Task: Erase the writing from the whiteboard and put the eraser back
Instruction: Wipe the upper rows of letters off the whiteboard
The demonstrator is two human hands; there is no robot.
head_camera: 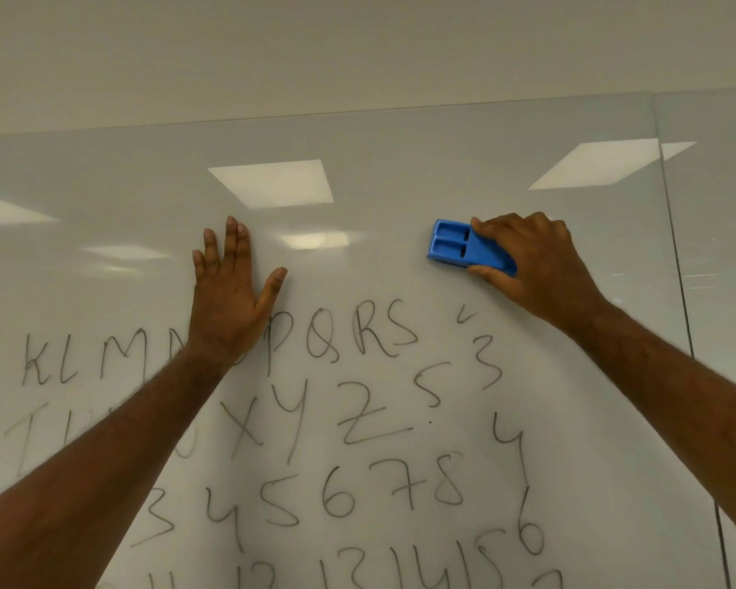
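A glossy whiteboard (358,257) fills the view. Black handwritten letters and numbers (358,333) cover its lower half in several rows, starting with "KLM" and "PQRS". The band of board above those rows is free of marks. My right hand (532,265) grips a blue eraser (459,246) and holds it flat against the board, above and to the right of the top row. My left hand (230,286) presses flat on the board with straight, spread fingers, just above the top row; its forearm hides some letters.
A vertical seam (676,269) at the right separates this board from another panel (719,248). The plain wall (358,48) runs above the board's top edge. Ceiling lights reflect on the board's upper part.
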